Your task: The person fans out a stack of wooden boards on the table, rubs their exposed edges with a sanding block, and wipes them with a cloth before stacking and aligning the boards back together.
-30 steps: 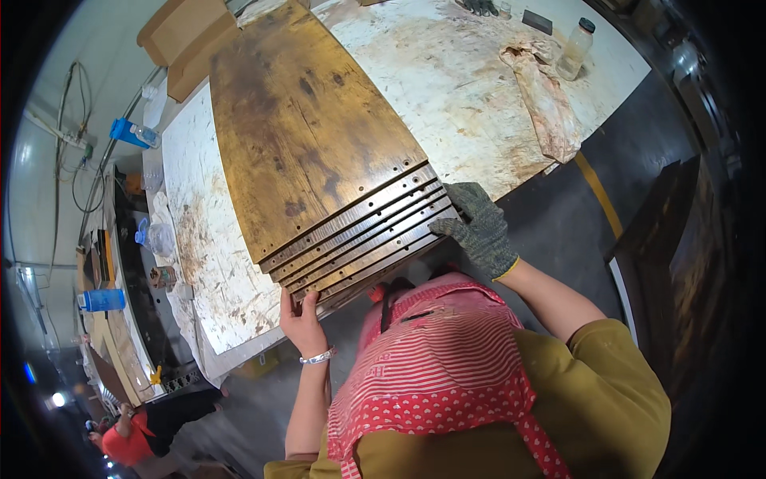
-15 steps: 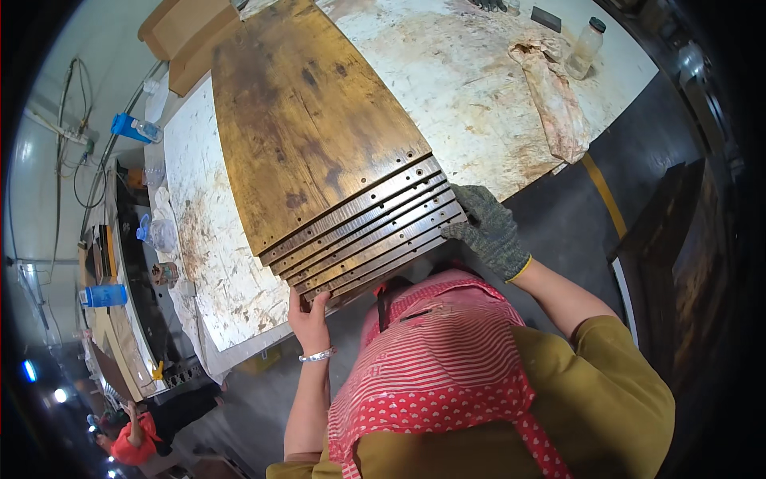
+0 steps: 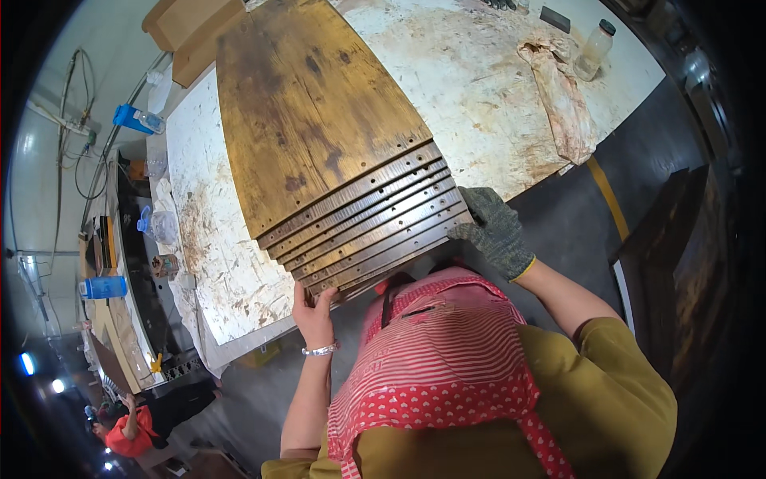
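Observation:
A stack of brown wooden boards (image 3: 319,112) lies on the white-topped table, its near end jutting past the front edge. The boards are staggered there like steps, showing strips dotted with small drilled holes. My left hand (image 3: 313,315), bare with a bracelet at the wrist, grips the near left corner of the lower boards, thumb on top. In a dark grey knitted glove, my right hand (image 3: 496,235) holds the near right corner, thumb on top. The fingers under the boards are hidden.
On the stained white table (image 3: 471,104) lie a crumpled cloth (image 3: 558,104), a dark-lidded jar (image 3: 594,52) and a dark block (image 3: 555,19). A cardboard box (image 3: 195,40) stands at the far left. Bottles line the left side. Another person (image 3: 132,431) is at the lower left. Dark panels (image 3: 666,263) stand right.
The lower boards have slid slightly toward me relative to the top board, so the stepped strips show wider. Both hands keep their hold at the corners. The view has shifted a little.

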Motion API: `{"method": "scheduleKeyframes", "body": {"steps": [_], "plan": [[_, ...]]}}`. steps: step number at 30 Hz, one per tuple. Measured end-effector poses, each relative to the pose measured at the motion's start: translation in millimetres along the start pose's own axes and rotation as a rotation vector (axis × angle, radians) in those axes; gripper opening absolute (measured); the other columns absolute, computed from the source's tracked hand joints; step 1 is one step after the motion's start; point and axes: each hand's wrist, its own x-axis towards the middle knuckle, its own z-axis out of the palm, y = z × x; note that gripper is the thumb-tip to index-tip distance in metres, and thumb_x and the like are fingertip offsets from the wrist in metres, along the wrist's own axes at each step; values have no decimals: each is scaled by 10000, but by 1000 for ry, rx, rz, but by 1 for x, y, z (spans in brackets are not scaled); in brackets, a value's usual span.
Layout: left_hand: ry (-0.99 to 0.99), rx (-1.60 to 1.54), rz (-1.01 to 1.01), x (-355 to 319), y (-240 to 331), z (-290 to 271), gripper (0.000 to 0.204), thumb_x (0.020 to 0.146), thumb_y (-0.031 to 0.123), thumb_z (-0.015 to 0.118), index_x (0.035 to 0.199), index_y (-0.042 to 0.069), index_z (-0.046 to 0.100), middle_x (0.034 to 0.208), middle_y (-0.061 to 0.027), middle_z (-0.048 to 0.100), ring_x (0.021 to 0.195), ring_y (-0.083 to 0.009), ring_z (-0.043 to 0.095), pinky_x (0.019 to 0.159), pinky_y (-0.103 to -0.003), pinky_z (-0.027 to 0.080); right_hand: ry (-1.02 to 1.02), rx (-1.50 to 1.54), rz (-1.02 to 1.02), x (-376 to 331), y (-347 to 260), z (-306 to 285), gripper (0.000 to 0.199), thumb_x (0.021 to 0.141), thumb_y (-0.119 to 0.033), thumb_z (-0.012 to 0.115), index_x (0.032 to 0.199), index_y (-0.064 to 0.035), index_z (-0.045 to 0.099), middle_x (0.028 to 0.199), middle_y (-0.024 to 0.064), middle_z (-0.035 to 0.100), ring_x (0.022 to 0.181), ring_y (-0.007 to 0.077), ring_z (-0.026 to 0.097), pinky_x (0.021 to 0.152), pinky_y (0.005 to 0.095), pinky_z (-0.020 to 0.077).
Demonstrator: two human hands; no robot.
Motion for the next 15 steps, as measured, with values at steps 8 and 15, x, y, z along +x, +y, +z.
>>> {"method": "scheduleKeyframes", "body": {"steps": [8, 15], "plan": [[-61, -12, 120, 4, -9, -4, 673, 764, 36, 720, 1330, -82, 374, 1089, -107, 598, 891, -141, 547, 801, -252, 459, -30, 33, 4, 8, 0, -3, 653, 742, -326, 744, 1269, -20, 511, 1114, 176, 558, 1065, 318, 552, 899, 370, 452], [-111, -199, 104, 3, -23, 4, 633, 768, -15, 690, 1316, -59, 375, 1105, -115, 588, 920, -146, 571, 778, -245, 478, -78, -7, -25, 2, 7, -5, 681, 722, -324, 754, 1274, -14, 501, 1181, 192, 559, 1085, 328, 562, 920, 371, 459]]}}
